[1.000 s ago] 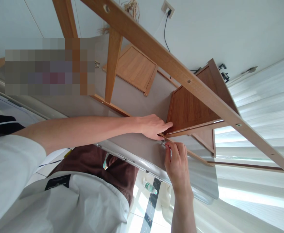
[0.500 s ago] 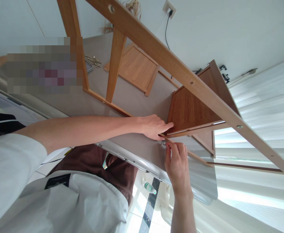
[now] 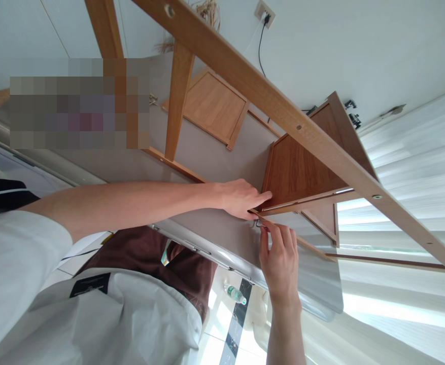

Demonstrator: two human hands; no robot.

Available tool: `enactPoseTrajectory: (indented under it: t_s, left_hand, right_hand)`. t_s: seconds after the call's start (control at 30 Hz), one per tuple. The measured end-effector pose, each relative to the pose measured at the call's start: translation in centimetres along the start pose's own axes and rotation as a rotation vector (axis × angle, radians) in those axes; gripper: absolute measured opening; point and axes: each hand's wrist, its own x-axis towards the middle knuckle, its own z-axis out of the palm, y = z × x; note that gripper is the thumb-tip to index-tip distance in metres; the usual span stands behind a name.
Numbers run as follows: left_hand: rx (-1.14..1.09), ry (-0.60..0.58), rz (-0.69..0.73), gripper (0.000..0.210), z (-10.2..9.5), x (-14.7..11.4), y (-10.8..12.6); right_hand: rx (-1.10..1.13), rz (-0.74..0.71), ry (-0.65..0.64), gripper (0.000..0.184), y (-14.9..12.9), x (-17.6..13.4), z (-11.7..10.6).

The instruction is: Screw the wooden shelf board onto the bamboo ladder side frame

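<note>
The person's left hand is clasping the wooden lower rail, one finger reaching toward the upright panel standing on the rail's far side. The right hand is pinching a small metal piece at the rail's near side, the piece lying between both hands' fingertips.
</note>
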Motion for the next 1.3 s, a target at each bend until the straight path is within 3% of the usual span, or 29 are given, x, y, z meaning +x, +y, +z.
enactPoseTrajectory:
  t_s: [0.4,0.6,0.83,0.97,1.07,1.3]
  left_hand:
    - [0.035,0.005,-0.018,0.056,0.4,0.1,-0.1]
    - [0.039,0.019,-0.014,0.051,0.6,0.2,-0.1]
    - [0.019,0.01,-0.071,0.067,-1.6,-0.3,0.2]
    - [0.095,-0.022,-0.026,0.039,-3.1,-0.6,0.1]
    - [0.078,-0.019,0.047,0.037,-3.5,-0.8,0.1]
    - [0.151,0.027,0.185,0.01,-1.8,-1.2,0.8]
  right_hand:
    - [0.178,0.104,0.098,0.003,1.2,-0.4,0.4]
    - [0.234,0.201,0.136,0.009,1.6,-1.1,1.3]
    - [0.26,0.261,0.118,0.012,1.7,-1.4,1.8]
    - [0.273,0.289,0.118,0.012,1.6,-1.3,1.8]
    - [0.29,0.295,0.121,0.013,1.5,-1.3,1.7]
    - [0.329,0.3,0.117,0.01,1.5,-1.2,1.7]
